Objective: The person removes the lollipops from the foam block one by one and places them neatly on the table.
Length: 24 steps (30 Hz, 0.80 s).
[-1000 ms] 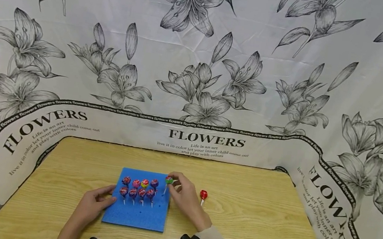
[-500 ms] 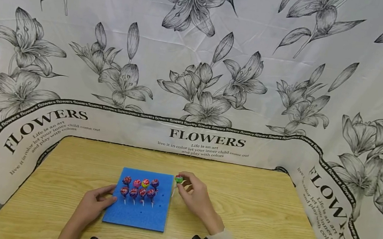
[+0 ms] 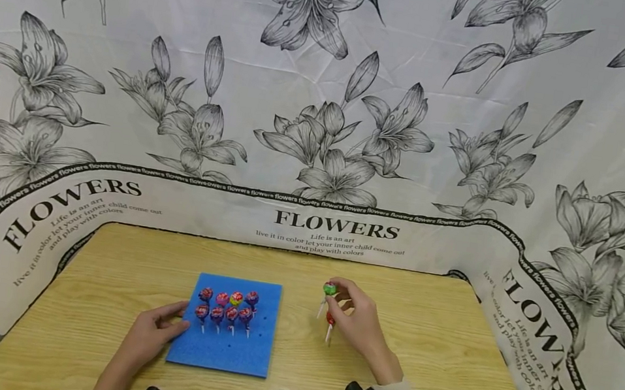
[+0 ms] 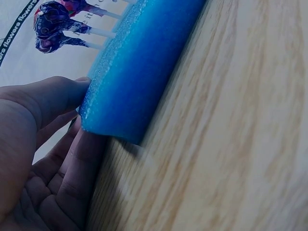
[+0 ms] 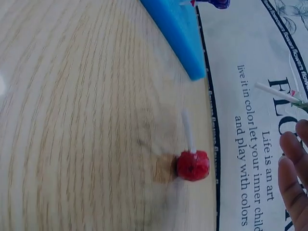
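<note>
My left hand [image 3: 148, 335] grips the left edge of a blue foam board [image 3: 220, 359], with the thumb on its top edge in the left wrist view. Several wrapped lollipops stand in the board in two rows, such as a pink one [image 3: 222, 300] and a yellow one [image 3: 236, 298]. To the right of the board, my right hand [image 3: 359, 323] pinches a green lollipop [image 3: 329, 288] by its head, stick pointing down and clear of the table. Just below it a red lollipop [image 5: 193, 166] lies on the table, partly covered by the hand in the head view.
Small holes [image 3: 229, 345] show in the foam board's front and right parts. The wooden table [image 3: 419, 328] reaches back to a white flower-print cloth [image 3: 337, 231], which rises behind and along both sides.
My right hand has carried the green lollipop rightward, from over the board's right side to above the red lollipop. The left hand and the board have stayed in place.
</note>
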Each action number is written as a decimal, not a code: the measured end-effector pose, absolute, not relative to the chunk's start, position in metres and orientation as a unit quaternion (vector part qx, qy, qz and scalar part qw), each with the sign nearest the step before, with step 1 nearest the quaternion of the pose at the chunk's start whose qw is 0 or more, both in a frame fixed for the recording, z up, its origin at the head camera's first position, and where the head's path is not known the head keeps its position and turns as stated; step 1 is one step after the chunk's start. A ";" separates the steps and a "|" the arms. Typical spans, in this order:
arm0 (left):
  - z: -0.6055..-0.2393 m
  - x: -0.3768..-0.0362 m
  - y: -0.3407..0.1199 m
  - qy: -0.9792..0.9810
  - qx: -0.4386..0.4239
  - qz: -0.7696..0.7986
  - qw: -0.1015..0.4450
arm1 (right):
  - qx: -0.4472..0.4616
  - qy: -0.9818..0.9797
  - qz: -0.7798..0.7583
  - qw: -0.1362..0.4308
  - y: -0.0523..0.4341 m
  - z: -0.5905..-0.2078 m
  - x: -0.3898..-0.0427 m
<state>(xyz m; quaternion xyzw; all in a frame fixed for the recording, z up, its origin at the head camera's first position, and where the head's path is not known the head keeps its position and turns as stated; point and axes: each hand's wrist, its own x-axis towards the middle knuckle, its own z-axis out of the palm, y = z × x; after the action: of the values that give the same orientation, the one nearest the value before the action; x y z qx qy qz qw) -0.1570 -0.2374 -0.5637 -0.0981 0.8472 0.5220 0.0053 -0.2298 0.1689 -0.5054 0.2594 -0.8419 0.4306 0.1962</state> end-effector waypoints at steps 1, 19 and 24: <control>-0.564 -0.157 -0.237 0.847 -0.101 0.522 0.005 | 0.254 -0.844 0.430 0.197 0.174 -0.506 -0.230; -0.565 -0.158 -0.237 0.845 -0.108 0.524 0.004 | 0.164 -0.894 0.406 0.095 0.213 -0.529 -0.226; -0.564 -0.158 -0.236 0.845 -0.109 0.523 0.004 | 0.141 -0.905 0.398 0.046 0.214 -0.533 -0.228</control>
<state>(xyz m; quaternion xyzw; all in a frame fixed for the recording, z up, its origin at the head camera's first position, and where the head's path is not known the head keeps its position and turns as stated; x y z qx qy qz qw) -0.1584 -0.2359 -0.5641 -0.1090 0.8450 0.5235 0.0039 -0.2281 0.2144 -0.5330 0.1410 -0.9054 0.3978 0.0463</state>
